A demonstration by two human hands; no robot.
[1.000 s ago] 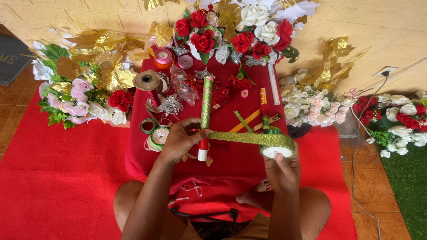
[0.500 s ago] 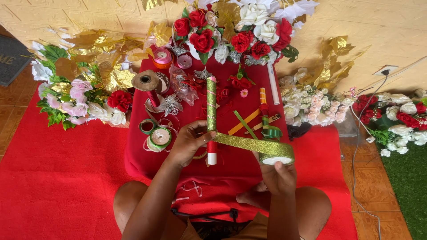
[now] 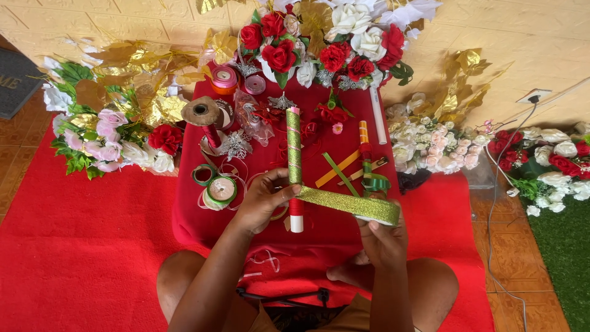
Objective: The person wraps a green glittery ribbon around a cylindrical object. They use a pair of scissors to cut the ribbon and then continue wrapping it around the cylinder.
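While the person is sitting at a low table draped in red cloth [image 3: 203,215], the left hand [image 3: 261,200] is gripping a stick [image 3: 295,157] that is half wrapped in green glitter ribbon [image 3: 347,203], its near end showing red thread and bare white. The right hand [image 3: 381,237] is pinching the ribbon's roll at the right, so the band is stretching taut from stick to roll, near the table's front edge.

No true containers are appearing; the nearest equivalents are spools: a green ribbon spool [image 3: 221,190] lying left of the left hand, a brown twine spool [image 3: 201,112] standing farther left, and a pink ribbon spool [image 3: 224,78] at the far left corner.

Compared with a second ago, the stick is now standing more upright in the view, the wrapped green portion is reaching nearer the red thread, and the right hand is sitting slightly nearer the body.

Loose green and gold strips [image 3: 338,172] are lying right of the stick. A red and white rose arrangement [image 3: 319,43] is bordering the far edge, pale rose bunches [image 3: 430,144] are crowding the right side, and pink and white flowers [image 3: 110,141] are lying on the left.
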